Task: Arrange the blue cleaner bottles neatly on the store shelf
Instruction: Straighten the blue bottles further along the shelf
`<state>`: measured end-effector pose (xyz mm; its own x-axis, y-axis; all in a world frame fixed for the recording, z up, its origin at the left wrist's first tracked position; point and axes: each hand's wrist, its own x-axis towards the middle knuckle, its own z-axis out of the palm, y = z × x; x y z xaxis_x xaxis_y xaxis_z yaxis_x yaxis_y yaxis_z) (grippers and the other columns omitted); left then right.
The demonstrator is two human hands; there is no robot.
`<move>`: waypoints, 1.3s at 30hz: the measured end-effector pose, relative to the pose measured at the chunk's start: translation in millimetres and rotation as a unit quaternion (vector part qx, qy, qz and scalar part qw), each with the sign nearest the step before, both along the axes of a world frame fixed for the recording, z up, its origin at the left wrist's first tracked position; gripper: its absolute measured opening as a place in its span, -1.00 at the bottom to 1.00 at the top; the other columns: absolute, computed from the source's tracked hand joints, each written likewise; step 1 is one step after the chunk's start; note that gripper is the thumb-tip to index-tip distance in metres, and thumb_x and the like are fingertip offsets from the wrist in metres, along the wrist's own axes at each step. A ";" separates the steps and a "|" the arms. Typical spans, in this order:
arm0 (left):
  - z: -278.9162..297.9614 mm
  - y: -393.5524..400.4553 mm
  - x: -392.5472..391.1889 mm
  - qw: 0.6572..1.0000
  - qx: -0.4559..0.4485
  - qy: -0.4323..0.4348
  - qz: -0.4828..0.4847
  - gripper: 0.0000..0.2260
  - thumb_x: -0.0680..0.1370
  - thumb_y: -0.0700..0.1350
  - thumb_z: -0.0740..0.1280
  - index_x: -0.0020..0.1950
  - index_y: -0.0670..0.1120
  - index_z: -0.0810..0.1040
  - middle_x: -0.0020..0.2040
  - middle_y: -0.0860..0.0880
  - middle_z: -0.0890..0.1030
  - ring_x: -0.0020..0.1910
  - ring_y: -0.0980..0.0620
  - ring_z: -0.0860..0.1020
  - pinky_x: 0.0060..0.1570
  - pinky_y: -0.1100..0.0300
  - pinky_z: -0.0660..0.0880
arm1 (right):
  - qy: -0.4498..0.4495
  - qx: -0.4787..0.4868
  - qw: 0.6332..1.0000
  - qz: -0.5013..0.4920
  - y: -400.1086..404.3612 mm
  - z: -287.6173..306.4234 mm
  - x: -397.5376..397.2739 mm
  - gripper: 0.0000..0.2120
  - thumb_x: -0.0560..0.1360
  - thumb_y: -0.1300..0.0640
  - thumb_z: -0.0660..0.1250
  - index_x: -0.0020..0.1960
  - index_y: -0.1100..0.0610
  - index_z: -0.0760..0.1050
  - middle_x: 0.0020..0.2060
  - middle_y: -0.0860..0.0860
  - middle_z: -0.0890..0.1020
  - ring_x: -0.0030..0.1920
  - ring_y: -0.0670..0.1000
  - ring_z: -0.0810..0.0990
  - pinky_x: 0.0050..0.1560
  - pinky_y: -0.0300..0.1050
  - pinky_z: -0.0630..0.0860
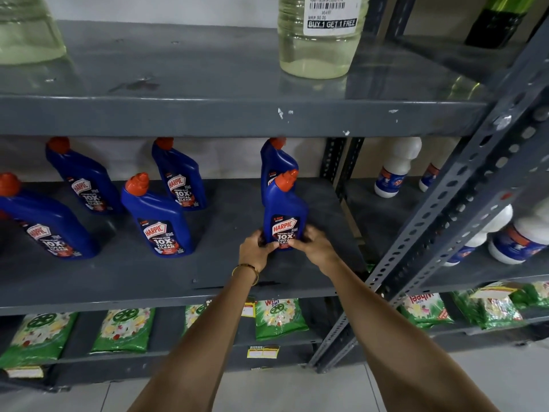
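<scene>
- Gripping the front-right blue bottle [284, 215] low on its body, the left hand [258, 245] and the right hand [309, 242] close on it from both sides, fingers wrapped over the bottom of the label.
- That bottle stands on the middle shelf [166, 278] at about 3 o'clock of the blue group, upright, label forward.
- Directly behind it, toward 12 o'clock, a 2nd bottle [274, 162] stands so close that I cannot tell whether the 2 touch.
- Risk: pushing the held bottle back could knock that rear one over, since the tall necks put weight high.
- Risk: both hands sit near the base, so a quick slide could tip the top forward, out toward the shelf's front edge.
- Risk: the neck rises close under the upper shelf [237, 114], so a straight lift may catch the cap.
- Looks: each bottle is deep blue with an angled neck, an orange-red cap and a dark label reading HARPIC and 10X.
- At 9 o'clock stand 4 more: front-middle bottle [157, 215], back-middle bottle [179, 173], back-left bottle [83, 176] and far-left bottle [44, 221].
- Those 4 look unevenly spaced and turned at slightly different angles, so my judgement is that straightening remains to be done.
</scene>
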<state>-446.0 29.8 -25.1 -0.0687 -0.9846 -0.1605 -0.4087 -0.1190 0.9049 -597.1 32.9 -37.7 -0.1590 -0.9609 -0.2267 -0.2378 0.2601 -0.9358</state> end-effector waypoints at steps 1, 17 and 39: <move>0.1 0.1 -0.2 1.000 0.002 -0.001 0.001 -0.60 0.45 -0.18 0.40 0.27 -0.21 0.47 0.17 -0.21 0.60 0.15 -0.15 0.56 0.23 0.01 0.47 | 0.001 0.000 1.000 -0.001 0.4 -0.7 -0.3 -0.54 0.39 0.23 0.44 0.26 0.17 0.42 0.20 0.13 0.57 0.20 0.09 0.53 0.26 0.04 0.45; 3.7 45.1 6.5 0.999 0.004 -0.039 -0.030 -0.60 0.45 -0.16 0.41 0.25 -0.22 0.46 0.17 -0.22 0.60 0.14 -0.16 0.56 0.17 0.03 0.48 | 0.033 0.001 0.999 0.002 50.3 5.6 1.4 -0.56 0.37 0.28 0.44 0.22 0.25 0.44 0.16 0.20 0.59 0.17 0.13 0.56 0.22 0.02 0.47; 1.4 59.3 9.8 0.998 0.003 -0.048 -0.041 -0.60 0.45 -0.15 0.40 0.25 -0.23 0.46 0.16 -0.23 0.61 0.14 -0.18 0.56 0.19 -0.03 0.49 | 0.048 0.027 0.998 -0.008 69.3 8.0 4.1 -0.57 0.33 0.26 0.48 0.17 0.25 0.47 0.13 0.19 0.62 0.14 0.14 0.58 0.26 0.14 0.47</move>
<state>-436.2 89.1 -23.8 -0.1330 -0.9754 -0.1759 -0.5012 -0.0869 0.8609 -593.0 102.2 -29.8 -0.1970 -0.9450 -0.2613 -0.3216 0.3140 -0.8933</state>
